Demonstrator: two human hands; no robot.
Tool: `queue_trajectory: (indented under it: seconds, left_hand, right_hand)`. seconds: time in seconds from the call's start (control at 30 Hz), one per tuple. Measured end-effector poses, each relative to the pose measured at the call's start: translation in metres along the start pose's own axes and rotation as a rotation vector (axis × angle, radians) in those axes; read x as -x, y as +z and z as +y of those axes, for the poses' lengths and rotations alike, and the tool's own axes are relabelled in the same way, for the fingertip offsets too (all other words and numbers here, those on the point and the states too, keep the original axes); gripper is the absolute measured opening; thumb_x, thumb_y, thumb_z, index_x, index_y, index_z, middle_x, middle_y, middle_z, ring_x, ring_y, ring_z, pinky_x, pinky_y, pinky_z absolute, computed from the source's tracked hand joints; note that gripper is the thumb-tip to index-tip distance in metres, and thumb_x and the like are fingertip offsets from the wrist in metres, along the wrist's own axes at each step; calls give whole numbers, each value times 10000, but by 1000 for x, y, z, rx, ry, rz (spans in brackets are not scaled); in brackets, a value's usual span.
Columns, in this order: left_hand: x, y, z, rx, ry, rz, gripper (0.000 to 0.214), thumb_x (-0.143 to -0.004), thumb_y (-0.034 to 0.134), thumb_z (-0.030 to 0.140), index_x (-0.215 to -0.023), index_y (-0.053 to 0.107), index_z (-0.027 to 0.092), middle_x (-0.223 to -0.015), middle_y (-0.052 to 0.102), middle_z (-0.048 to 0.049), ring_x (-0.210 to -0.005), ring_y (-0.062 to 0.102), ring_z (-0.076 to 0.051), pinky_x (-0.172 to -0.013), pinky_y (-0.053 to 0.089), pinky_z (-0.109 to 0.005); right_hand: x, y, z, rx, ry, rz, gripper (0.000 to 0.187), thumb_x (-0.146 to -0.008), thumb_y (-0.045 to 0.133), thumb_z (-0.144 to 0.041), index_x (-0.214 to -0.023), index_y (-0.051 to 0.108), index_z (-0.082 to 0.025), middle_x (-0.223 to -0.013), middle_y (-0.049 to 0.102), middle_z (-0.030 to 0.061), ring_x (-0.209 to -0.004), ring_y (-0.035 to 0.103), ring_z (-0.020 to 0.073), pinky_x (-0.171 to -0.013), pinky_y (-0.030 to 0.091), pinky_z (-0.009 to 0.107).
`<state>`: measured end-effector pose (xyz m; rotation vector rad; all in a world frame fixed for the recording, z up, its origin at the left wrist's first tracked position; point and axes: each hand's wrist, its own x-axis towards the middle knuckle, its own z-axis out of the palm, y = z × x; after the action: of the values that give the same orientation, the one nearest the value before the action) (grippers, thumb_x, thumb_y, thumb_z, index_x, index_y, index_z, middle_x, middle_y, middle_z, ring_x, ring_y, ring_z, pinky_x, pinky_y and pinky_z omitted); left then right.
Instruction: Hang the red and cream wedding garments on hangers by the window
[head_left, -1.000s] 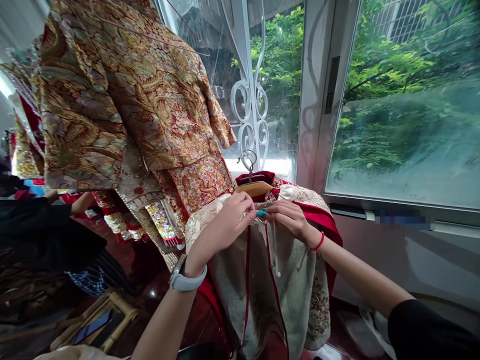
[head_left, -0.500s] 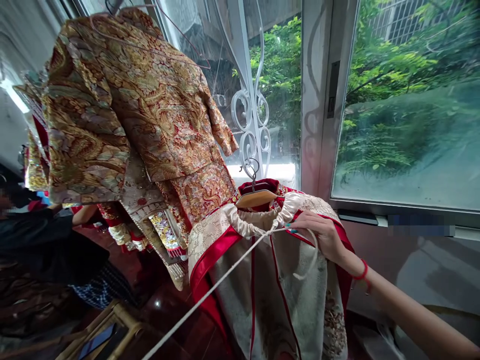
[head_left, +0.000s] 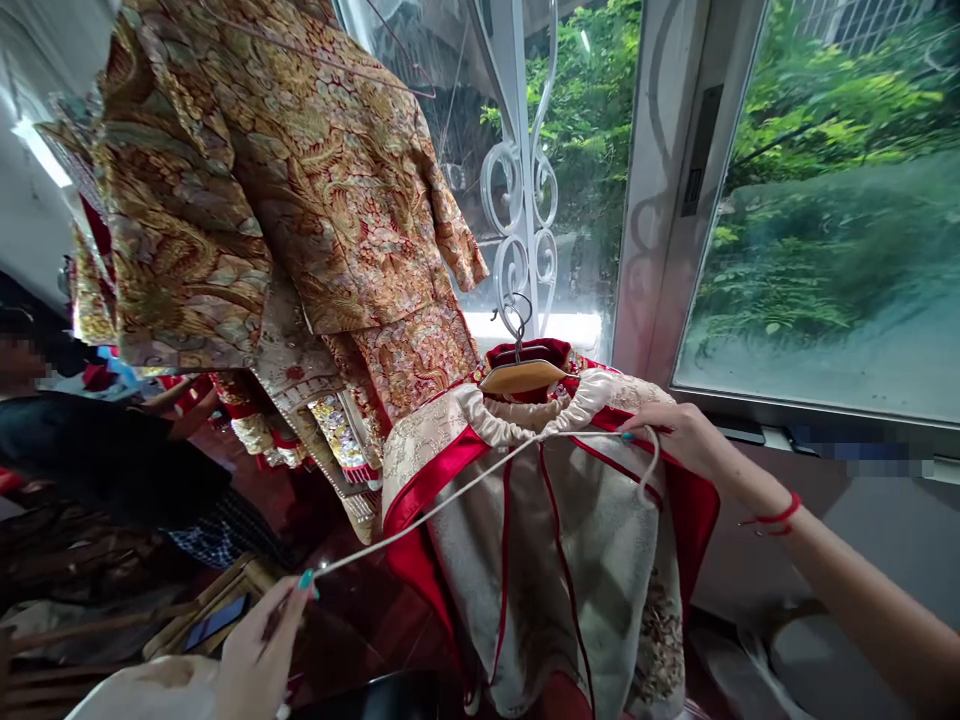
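A cream and red garment point(head_left: 555, 540) hangs on a wooden hanger point(head_left: 523, 375) in front of the window. A white drawstring point(head_left: 442, 500) runs from its gathered neck down to the lower left. My left hand point(head_left: 262, 650) pinches the far end of that string, pulled taut. My right hand point(head_left: 679, 435) is closed on the other string end at the garment's right shoulder, where the cord loops below my fingers.
A gold and red embroidered jacket point(head_left: 277, 200) hangs at upper left, close beside the garment. A person in dark clothes point(head_left: 90, 460) is at the left. A bamboo stool with a phone point(head_left: 214, 620) sits low left. The window frame point(head_left: 660, 220) stands behind.
My hands have left the neck of the garment. The left hand has drawn the string out down to the left, and the right hand has shifted to the right shoulder.
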<state>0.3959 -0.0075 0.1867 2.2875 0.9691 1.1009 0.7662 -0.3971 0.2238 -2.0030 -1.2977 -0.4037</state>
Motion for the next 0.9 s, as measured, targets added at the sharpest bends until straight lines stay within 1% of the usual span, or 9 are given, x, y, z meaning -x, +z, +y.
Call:
queue_trajectory:
  seconds: [0.07, 0.13, 0.17, 0.23, 0.33, 0.43, 0.57, 0.77, 0.9]
  left_hand:
    - [2, 11, 39, -97, 96, 177, 512, -786, 525, 626, -1015, 661, 190, -1021, 638, -116, -1017, 588, -319, -913, 479, -479]
    - [12, 33, 87, -49, 276, 314, 580, -832, 539, 515, -1282, 517, 150, -1236, 531, -174, -1208, 468, -346, -1026, 386, -536]
    - [18, 47, 112, 51, 391, 276, 546, -864, 514, 457, -1322, 469, 161, -1228, 527, -165, -1186, 485, -320, -1014, 403, -519]
    - [27, 81, 158, 182, 493, 32, 487, -897, 495, 345, -1355, 416, 200, -1248, 521, -144, -1173, 510, -279, -1006, 428, -477]
    - [27, 129, 205, 276, 449, -194, 410, -905, 495, 259, -1307, 434, 207, -1250, 501, -138, -1172, 527, -271, -980, 456, -454]
    - [16, 159, 220, 350, 330, -218, 171, -921, 456, 238, -1070, 530, 197, -1094, 522, -102, -1022, 582, -248, -896, 486, -428]
    - [7, 171, 215, 519, 150, -272, 81, -883, 496, 244, -936, 530, 195, -1004, 520, -66, -825, 579, -180, -759, 498, -332]
    - [-6, 160, 220, 731, 54, -541, 200, -845, 507, 361, -778, 563, 181, -729, 527, -1, -692, 502, -140, -638, 409, -243]
    - [-11, 139, 228, 720, 153, -647, 310, -858, 476, 422, -651, 483, 191, -625, 431, 29, -594, 382, -117, -558, 313, -237]
  right_hand:
    - [-4, -7, -6, 58, 8, -169, 286, -869, 495, -151, -921, 761, -244, -941, 755, 39, -853, 692, 210, -770, 533, 313]
    - [-11, -8, -21, 83, 21, -230, 283, -897, 488, -188, -1026, 732, -252, -1055, 736, 42, -954, 680, 228, -827, 523, 335]
    - [-14, -5, -31, 71, 39, -218, 274, -921, 478, -221, -1065, 710, -246, -1084, 726, 50, -971, 675, 232, -835, 520, 343]
    - [-21, 13, -51, 41, 84, -154, 241, -949, 476, -277, -1065, 679, -218, -1068, 716, 72, -946, 671, 234, -821, 518, 352]
    - [-30, 54, -73, 67, 133, -35, 147, -883, 608, -273, -984, 653, -178, -997, 698, 101, -899, 656, 251, -785, 511, 362]
    - [-35, 85, -80, 6, 153, 49, 73, -825, 649, -170, -897, 639, -176, -932, 693, 83, -840, 647, 227, -765, 498, 338]
    - [-35, 96, -78, -201, 241, 120, 52, -819, 631, -159, -868, 624, -175, -853, 698, 58, -752, 639, 200, -705, 485, 307]
    - [-34, 107, -74, -297, 163, 258, 130, -912, 500, -272, -859, 581, -186, -847, 652, 59, -743, 588, 199, -708, 456, 321]
    - [-36, 94, -76, -431, 192, 223, 147, -922, 482, -304, -882, 564, -190, -860, 624, 46, -777, 564, 185, -740, 444, 312]
